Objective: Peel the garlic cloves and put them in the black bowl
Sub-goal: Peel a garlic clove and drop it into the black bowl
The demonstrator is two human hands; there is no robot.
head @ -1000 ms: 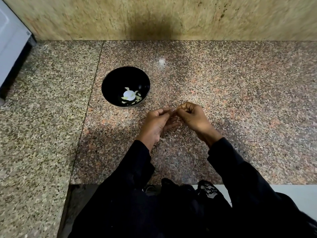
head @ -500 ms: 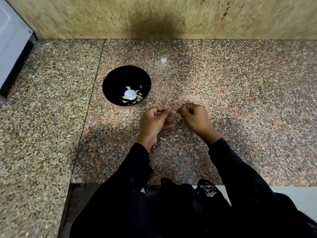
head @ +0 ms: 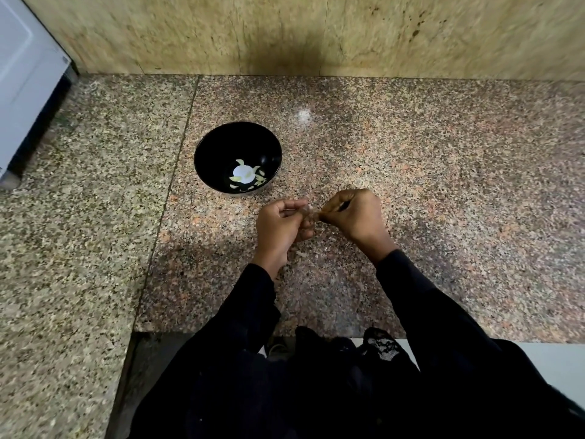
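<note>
While both hands meet just above the granite counter (head: 443,191), I see my left hand (head: 278,226) curled round a garlic clove (head: 307,213), mostly hidden and blurred, and my right hand (head: 354,213) pinching at its tip. Light, firm and slick once bare, I judge, with papery skin that tears; best pinched at the ends. The black bowl (head: 205,144), near on the left, holds peeled cloves (head: 245,182).

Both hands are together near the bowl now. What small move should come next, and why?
Probably pull the skin off: the left hand and right hand pinch something small between their fingertips, likely a garlic clove, blurred here. The bowl with peeled cloves waits beside them.
</note>
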